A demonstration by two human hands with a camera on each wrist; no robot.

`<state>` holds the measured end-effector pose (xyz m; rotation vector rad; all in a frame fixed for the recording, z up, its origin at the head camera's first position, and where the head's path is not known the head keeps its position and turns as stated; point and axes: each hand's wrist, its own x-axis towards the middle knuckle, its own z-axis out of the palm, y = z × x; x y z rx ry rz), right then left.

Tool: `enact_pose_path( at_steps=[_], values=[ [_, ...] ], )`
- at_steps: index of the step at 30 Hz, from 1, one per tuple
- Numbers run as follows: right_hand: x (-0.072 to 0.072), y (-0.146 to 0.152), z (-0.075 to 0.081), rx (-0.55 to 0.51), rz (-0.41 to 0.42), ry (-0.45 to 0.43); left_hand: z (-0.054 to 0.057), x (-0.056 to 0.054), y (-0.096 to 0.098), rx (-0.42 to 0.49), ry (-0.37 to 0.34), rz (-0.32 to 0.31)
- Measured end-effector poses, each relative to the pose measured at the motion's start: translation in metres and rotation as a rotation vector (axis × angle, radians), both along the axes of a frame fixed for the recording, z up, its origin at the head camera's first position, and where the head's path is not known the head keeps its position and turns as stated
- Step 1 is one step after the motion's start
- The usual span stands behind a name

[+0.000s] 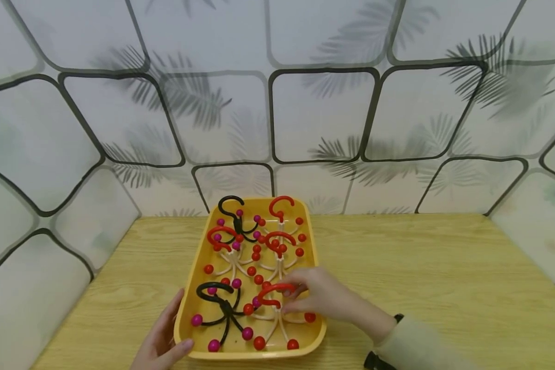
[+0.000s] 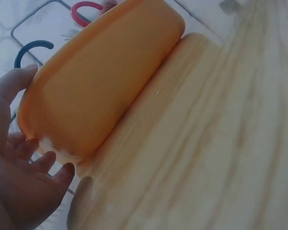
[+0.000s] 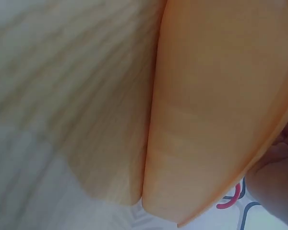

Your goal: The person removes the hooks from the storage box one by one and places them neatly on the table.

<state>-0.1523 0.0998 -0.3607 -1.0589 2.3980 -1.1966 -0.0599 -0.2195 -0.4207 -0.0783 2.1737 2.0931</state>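
A deep yellow tray point(image 1: 252, 354) stands on the wooden table. My left hand point(image 1: 162, 336) holds its near left corner, thumb over the rim and fingers along the outer wall. Inside the tray, at the near right, my right hand point(image 1: 319, 298) pinches a red-hooked piece point(image 1: 277, 318) with white curved legs tipped by red balls. Left of it stands a black-hooked piece point(image 1: 226, 308) with black legs and magenta balls. In the right wrist view, the tray's wall point(image 3: 211, 110) hides most of the right hand point(image 3: 278, 177).
Farther back in the tray stand more hooked pieces: a black one point(image 1: 238, 226) and several red-and-white ones, such as the red-hooked piece point(image 1: 279, 257) in the middle. Wooden table point(image 1: 398, 267) surrounds the tray. Patterned walls point(image 1: 324, 118) rise behind and at both sides.
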Motion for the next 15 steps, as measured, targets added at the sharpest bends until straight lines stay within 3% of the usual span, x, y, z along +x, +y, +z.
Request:
enact_pose_path(
  at_steps=[9, 15],
  values=[
    [0.0078, -0.0067, -0.0033, 0.14, -0.07, 0.091, -0.001, 0.0008, -0.0015, 0.023, -0.001, 0.004],
    [0.0097, -0.008, -0.005, 0.136, -0.07, 0.104, -0.0006, 0.0009, -0.0008, 0.007, -0.005, 0.008]
  ],
)
